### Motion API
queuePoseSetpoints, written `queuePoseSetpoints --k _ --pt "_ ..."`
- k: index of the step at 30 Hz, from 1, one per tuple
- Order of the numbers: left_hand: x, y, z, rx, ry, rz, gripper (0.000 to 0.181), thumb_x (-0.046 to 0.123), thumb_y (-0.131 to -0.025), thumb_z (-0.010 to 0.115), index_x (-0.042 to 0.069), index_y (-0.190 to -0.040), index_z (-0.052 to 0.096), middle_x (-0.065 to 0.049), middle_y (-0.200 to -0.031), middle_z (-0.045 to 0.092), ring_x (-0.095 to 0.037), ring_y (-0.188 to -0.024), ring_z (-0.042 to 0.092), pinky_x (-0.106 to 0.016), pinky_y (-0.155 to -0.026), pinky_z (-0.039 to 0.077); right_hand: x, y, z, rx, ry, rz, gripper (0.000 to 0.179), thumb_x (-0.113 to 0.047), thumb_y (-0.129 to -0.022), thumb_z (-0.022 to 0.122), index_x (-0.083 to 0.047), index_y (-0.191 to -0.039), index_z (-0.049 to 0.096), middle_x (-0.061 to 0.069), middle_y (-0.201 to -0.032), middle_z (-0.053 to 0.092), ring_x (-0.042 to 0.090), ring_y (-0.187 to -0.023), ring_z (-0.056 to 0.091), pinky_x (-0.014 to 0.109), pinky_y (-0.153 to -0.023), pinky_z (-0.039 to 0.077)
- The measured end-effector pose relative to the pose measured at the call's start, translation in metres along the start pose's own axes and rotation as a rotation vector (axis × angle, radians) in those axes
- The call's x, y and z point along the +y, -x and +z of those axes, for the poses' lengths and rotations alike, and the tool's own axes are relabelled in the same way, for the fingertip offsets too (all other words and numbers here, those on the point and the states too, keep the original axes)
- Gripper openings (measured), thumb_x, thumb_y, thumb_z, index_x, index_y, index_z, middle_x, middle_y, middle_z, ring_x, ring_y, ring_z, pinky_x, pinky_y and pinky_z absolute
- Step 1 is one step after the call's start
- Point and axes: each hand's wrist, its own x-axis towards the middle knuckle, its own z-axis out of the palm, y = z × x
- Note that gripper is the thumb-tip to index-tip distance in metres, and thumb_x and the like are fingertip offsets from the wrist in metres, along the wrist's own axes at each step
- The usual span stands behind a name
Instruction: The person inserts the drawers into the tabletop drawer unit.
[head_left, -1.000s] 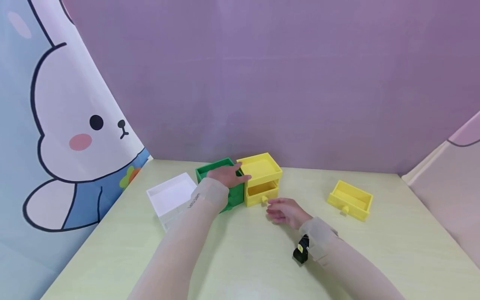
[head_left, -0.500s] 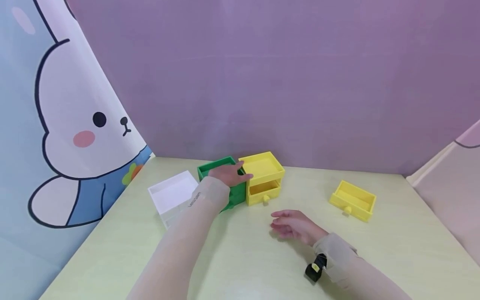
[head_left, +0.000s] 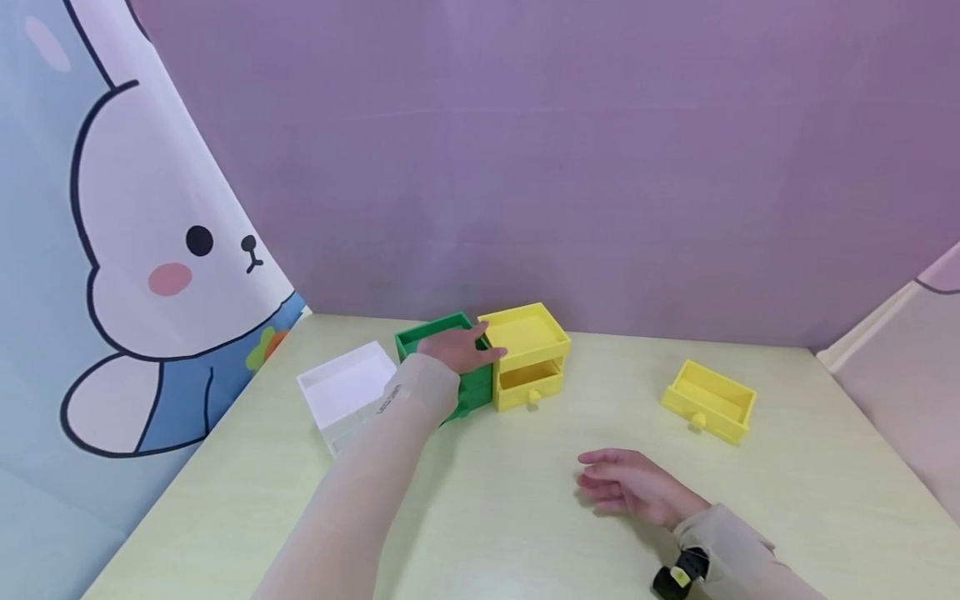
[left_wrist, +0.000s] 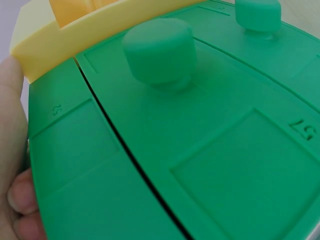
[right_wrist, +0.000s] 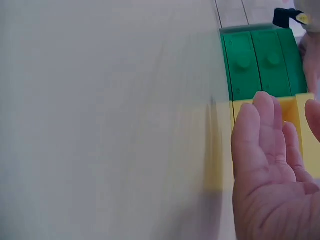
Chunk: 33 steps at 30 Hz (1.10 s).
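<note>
My left hand (head_left: 455,350) rests over the top of a small green drawer cabinet (head_left: 475,390), thumb and a finger spread onto the left rim of a yellow drawer cabinet (head_left: 525,329) beside it. In the left wrist view, two round knobs show on the green drawer fronts (left_wrist: 150,130), and two fingertips lie at the cabinet's edge. The yellow cabinet has an open upper slot above a drawer with a knob (head_left: 533,397). My right hand (head_left: 637,483) hovers near the table, fingers loosely extended and holding nothing. A loose yellow drawer (head_left: 708,400) lies farther right.
A white drawer cabinet (head_left: 348,387) stands left of the green one, partly hidden by my left forearm. Behind the pale table (head_left: 510,517) hangs a purple backdrop (head_left: 525,167). A cloth printed with a rabbit (head_left: 165,233) borders the left side.
My right hand has drawn back from the yellow cabinet's drawer knob, toward me and to the right. My left hand stays in place on the cabinets, and the loose drawer has not moved.
</note>
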Motion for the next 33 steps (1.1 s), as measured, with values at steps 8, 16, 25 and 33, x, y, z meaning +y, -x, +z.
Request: queuePoseSetpoints --k 8,16,25,33 --pt "-0.001 0.0 0.001 0.01 -0.003 0.006 0.077 0.076 -0.087 0.034 0.039 -0.153 0.017 0.0 -0.067 0.056 -0.012 -0.043 0.023 -0.025 -0.045 0.026 0.006 0.017 -0.02 0.032 -0.083 0.016 0.032 -0.012 -0.094 0.059 -0.001 -0.123 0.055 0.002 -0.094 0.069 0.014 -0.083 0.067 0.032 -0.075 0.055" --pt "-0.002 0.004 0.002 0.013 -0.002 0.001 0.076 0.074 -0.088 0.034 0.038 -0.153 0.017 -0.001 -0.068 0.058 -0.013 -0.043 0.025 -0.025 -0.045 0.027 0.01 0.041 -0.047 0.1 -0.126 0.009 0.024 -0.015 -0.098 0.054 -0.007 -0.119 0.06 0.002 -0.097 0.068 0.016 -0.088 0.067 0.035 -0.079 0.055" --pt "0.001 0.003 0.002 0.029 -0.017 0.003 0.076 0.075 -0.088 0.034 0.038 -0.153 0.018 -0.002 -0.066 0.057 -0.013 -0.043 0.026 -0.025 -0.045 0.028 0.013 0.059 -0.085 0.157 -0.261 0.004 0.013 -0.018 -0.099 0.054 -0.024 -0.098 0.065 -0.001 -0.094 0.07 0.013 -0.086 0.068 0.034 -0.081 0.054" --pt "0.0 0.002 0.003 0.034 -0.015 0.002 0.076 0.075 -0.088 0.034 0.039 -0.153 0.017 -0.001 -0.063 0.052 -0.013 -0.043 0.025 -0.025 -0.045 0.027 0.01 0.06 -0.108 0.251 -0.461 0.016 0.024 -0.026 -0.102 0.047 -0.02 -0.089 0.066 0.003 -0.088 0.069 0.013 -0.083 0.069 0.03 -0.078 0.055"
